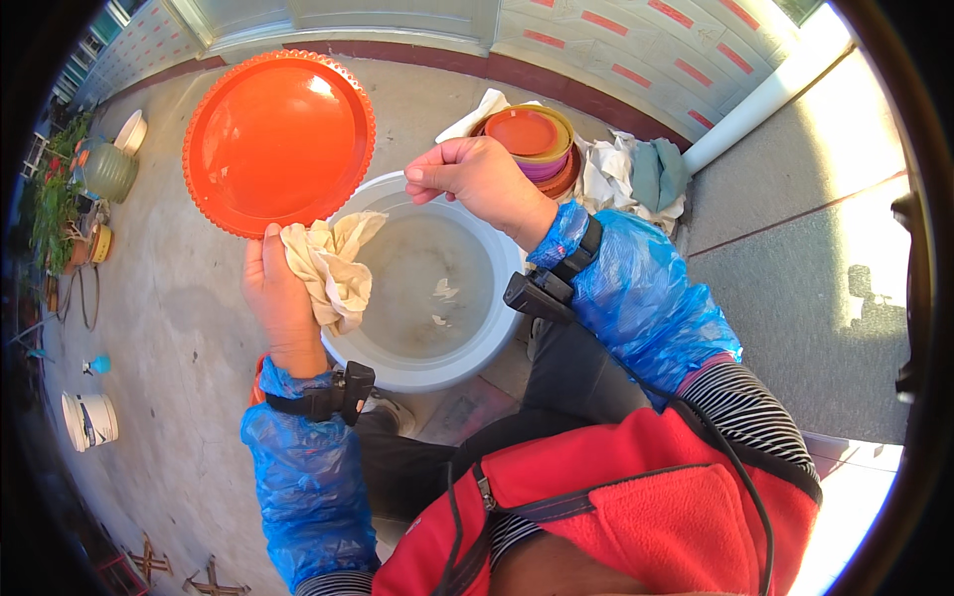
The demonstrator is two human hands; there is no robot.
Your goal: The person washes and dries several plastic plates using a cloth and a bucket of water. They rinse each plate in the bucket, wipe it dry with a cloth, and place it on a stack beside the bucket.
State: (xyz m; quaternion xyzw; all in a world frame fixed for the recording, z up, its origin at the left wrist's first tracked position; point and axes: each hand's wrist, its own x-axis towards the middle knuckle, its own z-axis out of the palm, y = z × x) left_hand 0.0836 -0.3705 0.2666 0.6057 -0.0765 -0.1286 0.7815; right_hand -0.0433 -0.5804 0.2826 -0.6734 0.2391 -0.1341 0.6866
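My left hand [276, 298] holds an orange round plate [279, 145] with a scalloped rim by its lower edge, and a crumpled cream cloth [332, 272] lies in the same grip. Over the far side of a light blue basin [496, 339] is my right hand [477, 182], thumb against the bent fingers, with nothing visible between them. Cloudy water [425, 298] with small pale bits fills part of the basin. Just beyond the right hand stands a stack of round plates [522, 134] in orange, yellow and purple. Blue plastic sleeves cover both forearms.
White cloths [604, 175] and a grey-green cloth [659, 175] lie beside the stack, near a white pipe [768, 93]. At the left are a white bucket [89, 422], a blue spray head [98, 364], a large green pot [110, 170] and plants. A wall runs behind.
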